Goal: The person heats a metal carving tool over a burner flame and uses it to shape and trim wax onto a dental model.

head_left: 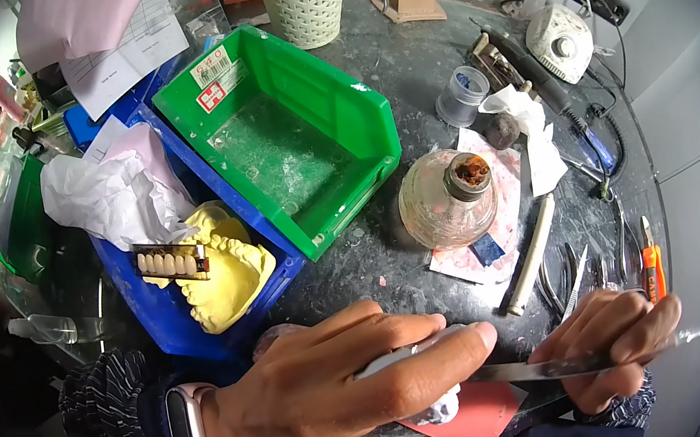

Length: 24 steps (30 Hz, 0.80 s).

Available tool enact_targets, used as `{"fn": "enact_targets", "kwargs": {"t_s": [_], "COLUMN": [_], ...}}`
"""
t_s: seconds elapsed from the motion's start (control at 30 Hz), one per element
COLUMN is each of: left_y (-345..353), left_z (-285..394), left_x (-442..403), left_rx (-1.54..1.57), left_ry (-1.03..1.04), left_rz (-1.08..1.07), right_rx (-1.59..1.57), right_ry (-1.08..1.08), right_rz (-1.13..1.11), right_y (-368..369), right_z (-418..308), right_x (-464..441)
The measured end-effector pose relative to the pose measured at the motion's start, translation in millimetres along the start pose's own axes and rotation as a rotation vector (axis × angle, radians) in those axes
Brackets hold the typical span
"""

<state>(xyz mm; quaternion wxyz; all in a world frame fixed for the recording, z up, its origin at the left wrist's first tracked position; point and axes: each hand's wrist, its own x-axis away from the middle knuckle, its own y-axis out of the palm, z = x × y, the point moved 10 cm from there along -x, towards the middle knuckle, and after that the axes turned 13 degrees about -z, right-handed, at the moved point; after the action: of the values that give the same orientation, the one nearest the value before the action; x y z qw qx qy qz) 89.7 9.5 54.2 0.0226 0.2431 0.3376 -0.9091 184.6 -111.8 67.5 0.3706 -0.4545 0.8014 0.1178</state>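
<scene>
My left hand (329,387) is closed around a whitish-grey plaster-like piece (439,409), mostly covered by the fingers. In my right hand (605,344) is a long flat metal wax knife (559,366), its blade pointing left towards the fingertips of my left hand. Whether the blade touches the piece cannot be made out. Beneath the hands, a pink-red sheet (484,419) lies at the bench's front edge. A yellow dental model (238,279) and a card of artificial teeth (170,263) rest in a blue bin (143,306), left of my hands.
A green bin (344,210) stands beside the blue one, with crumpled white paper (108,181) nearby. Behind my hands is a glass burner bottle (447,209) on stained paper. To the right lie a whitish stick (534,255), pliers (552,284) and an orange-handled cutter (653,270).
</scene>
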Motion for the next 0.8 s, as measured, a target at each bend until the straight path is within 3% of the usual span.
{"fn": "enact_targets", "kwargs": {"t_s": [0.13,0.23,0.27,0.37,0.47,0.67,0.8], "left_y": [0.2,0.4,0.8,0.9,1.7,0.0,-2.3], "left_z": [1.1,2.0,1.7,1.1,-0.2,-0.3,-0.4], "left_x": [-1.4,-2.8,-2.7,-3.2,-3.1,-3.8,-3.5], "left_rx": [-0.011,-0.013,-0.013,-0.01,-0.015,-0.022,-0.039], "left_ry": [0.02,0.02,0.017,-0.004,-0.017,0.015,0.027], "left_rz": [-0.004,-0.013,-0.015,-0.029,-0.042,-0.009,0.025], "right_rx": [-0.088,-0.023,-0.129,-0.048,-0.106,-0.15,-0.097], "right_ry": [-0.002,0.087,0.11,0.077,0.048,0.096,-0.019], "right_rz": [-0.298,-0.294,-0.386,-0.329,-0.449,-0.361,-0.215], "right_y": [14.0,15.1,16.5,16.0,17.6,13.3,4.9], "right_z": [2.8,7.1,11.0,9.7,13.1,16.7,8.8], "right_x": [0.6,2.8,2.6,3.0,1.6,4.4,-1.6]}}
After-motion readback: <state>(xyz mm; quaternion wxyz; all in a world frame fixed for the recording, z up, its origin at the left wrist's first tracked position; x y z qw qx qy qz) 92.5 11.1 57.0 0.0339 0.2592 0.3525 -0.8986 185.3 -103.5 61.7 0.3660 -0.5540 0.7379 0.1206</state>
